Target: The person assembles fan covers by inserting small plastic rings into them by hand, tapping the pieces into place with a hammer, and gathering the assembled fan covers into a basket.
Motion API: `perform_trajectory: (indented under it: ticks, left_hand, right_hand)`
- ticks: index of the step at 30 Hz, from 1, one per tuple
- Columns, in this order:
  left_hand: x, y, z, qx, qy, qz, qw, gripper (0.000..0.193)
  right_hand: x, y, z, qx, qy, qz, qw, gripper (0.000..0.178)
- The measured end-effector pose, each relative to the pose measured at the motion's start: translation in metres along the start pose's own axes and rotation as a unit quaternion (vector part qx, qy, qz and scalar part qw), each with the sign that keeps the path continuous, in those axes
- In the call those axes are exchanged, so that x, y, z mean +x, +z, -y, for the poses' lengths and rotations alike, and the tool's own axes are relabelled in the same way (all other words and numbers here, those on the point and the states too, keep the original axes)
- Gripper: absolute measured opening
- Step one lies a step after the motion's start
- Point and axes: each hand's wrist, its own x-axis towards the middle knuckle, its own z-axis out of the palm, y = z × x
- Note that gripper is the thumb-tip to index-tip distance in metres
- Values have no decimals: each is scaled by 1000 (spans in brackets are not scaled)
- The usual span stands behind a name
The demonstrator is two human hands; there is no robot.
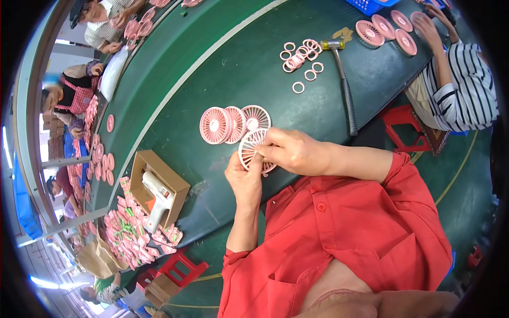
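Between my two hands is a pale pink round fan grille (247, 152), held tilted above the table edge. My left hand (245, 175) grips its near rim with thumb and fingers. My right hand (298, 152) pinches its upper right side, and the fingers partly cover the middle. Just beyond lie more pink grilles: a spoked grille (207, 132) at the left, another (234, 117) overlapping it, and a further grille (256, 112) close to my right fingers.
On the green table (185, 169) lie several pink rings (298, 87) and a yellow-headed hammer (347, 100). A cardboard box (180, 186) holds a white tool (159, 197), beside a pile of pink pieces (124, 233). A striped-sleeved co-worker (461, 90) handles grilles at right, near a red stool (400, 124).
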Motion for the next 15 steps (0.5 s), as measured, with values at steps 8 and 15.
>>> perform_trajectory:
  ticks: [8, 15]
  left_hand:
    - [78, -92, -25, 517, 336, -261, 743, 10]
    - [111, -143, 13, 680, 167, -195, 687, 42]
  right_hand:
    - [8, -57, -61, -322, 174, 48, 930, 41]
    - [-3, -50, -103, -305, 148, 120, 933, 9]
